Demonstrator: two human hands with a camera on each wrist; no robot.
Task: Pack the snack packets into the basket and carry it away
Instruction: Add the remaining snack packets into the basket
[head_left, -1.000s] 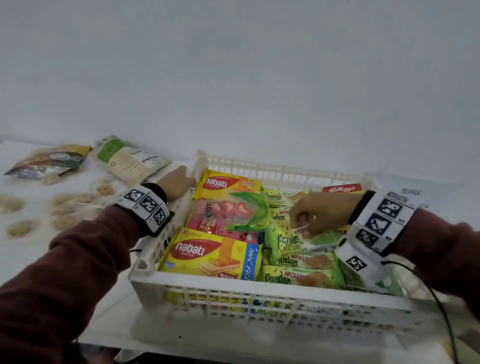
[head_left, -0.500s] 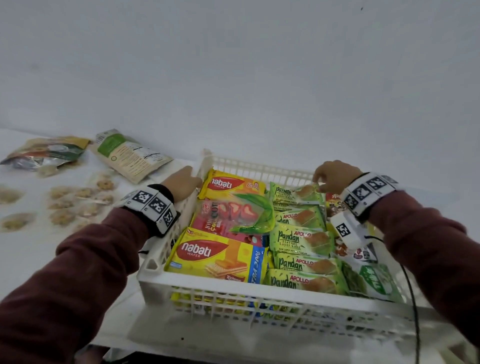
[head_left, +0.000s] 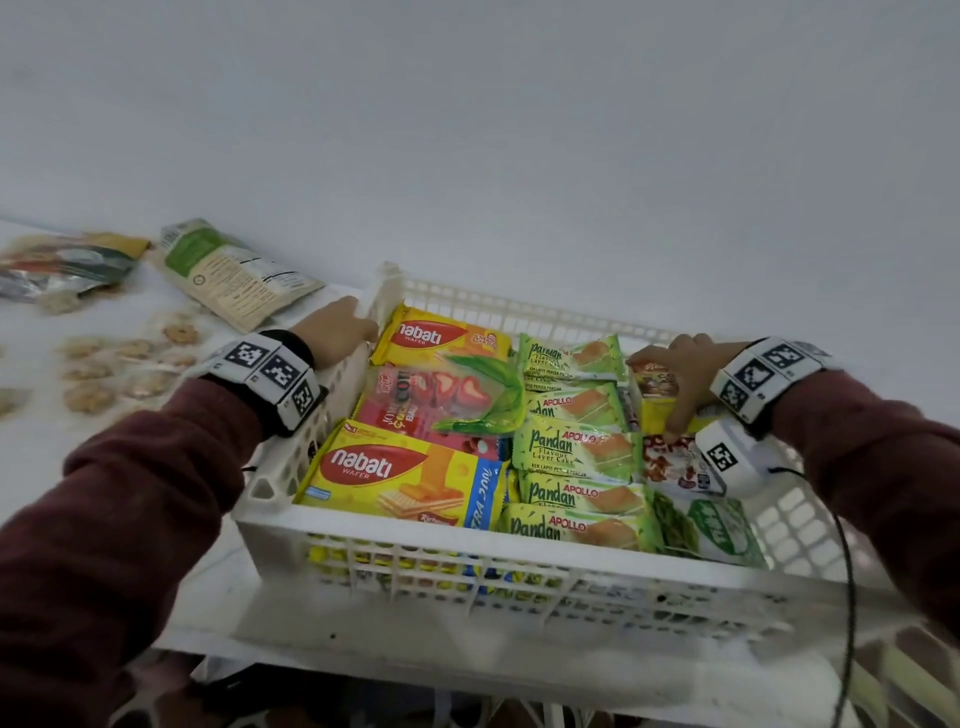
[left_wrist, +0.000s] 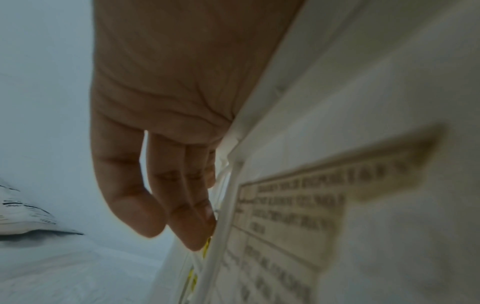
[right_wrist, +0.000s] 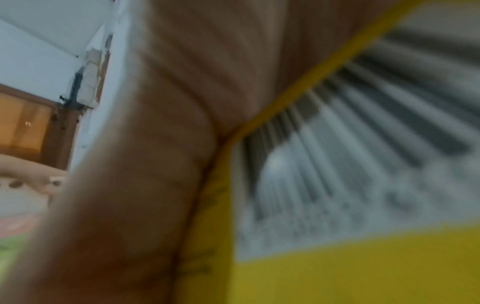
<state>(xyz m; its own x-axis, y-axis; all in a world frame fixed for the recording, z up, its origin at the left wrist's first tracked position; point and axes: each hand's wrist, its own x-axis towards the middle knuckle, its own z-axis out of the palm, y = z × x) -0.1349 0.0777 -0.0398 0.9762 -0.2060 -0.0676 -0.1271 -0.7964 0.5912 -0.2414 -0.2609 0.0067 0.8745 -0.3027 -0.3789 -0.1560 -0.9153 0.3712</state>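
Note:
A white slotted basket (head_left: 395, 530) stands on the table, filled with snack packets: two yellow Nabati wafers (head_left: 400, 473), a red packet (head_left: 431, 400), several green Pandan cakes (head_left: 571, 452) and a green pack (head_left: 711, 525). My left hand (head_left: 337, 330) rests at the basket's far left corner. In the left wrist view its fingers (left_wrist: 182, 195) lie nearly straight down the outer wall (left_wrist: 363, 82). My right hand (head_left: 685, 374) grips a yellow box (head_left: 655, 395) standing on edge at the basket's right side. The right wrist view shows the box's barcode face (right_wrist: 363, 267) against the palm (right_wrist: 182, 102).
Two flat pouches (head_left: 239, 280) (head_left: 62, 265) and several loose biscuits in clear wrap (head_left: 114, 364) lie on the white table to the left. A white wall rises right behind the basket. The table's front edge (head_left: 415, 670) runs just below the basket.
My right hand left the Pandan cakes in the middle, went to the basket's far right corner and now holds the yellow box. The left hand stayed at the left wall.

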